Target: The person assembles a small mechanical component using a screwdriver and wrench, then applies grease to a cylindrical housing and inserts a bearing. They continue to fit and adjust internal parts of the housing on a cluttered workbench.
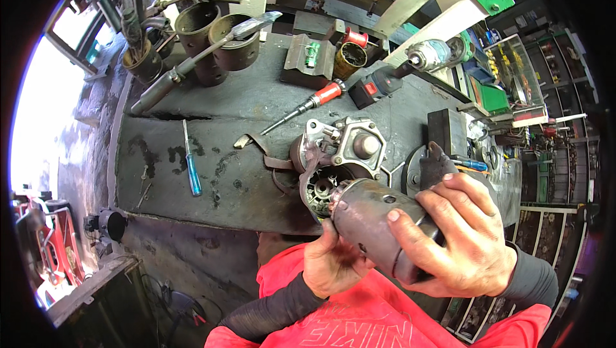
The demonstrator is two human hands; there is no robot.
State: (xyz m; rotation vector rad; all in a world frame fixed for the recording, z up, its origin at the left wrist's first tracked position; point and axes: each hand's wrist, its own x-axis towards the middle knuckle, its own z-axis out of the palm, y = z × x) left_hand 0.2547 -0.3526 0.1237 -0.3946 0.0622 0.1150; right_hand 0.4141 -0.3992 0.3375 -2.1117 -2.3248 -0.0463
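Note:
Both my hands hold a dark metal motor housing [375,220], a thick cylinder with round holes in its side, tilted at the bench's front edge. My left hand [337,261] grips its lower left end, thumb near the rim. Around the right end my right hand [465,236] is wrapped, fingers spread over the top. The cylinder's left end meets or nearly meets the open round bore of a grey cast starter motor body [321,184]; I cannot tell if they touch. A hexagonal cover with a round cap [367,146] sits on that body.
On the dark bench [256,200] lie a blue-handled screwdriver [192,171], a red-handled driver [327,93] and a long chisel-like tool [192,62]. Metal cups [234,53] stand at the back left. A cordless impact wrench [378,85] and a metal V-block [308,59] are at the back.

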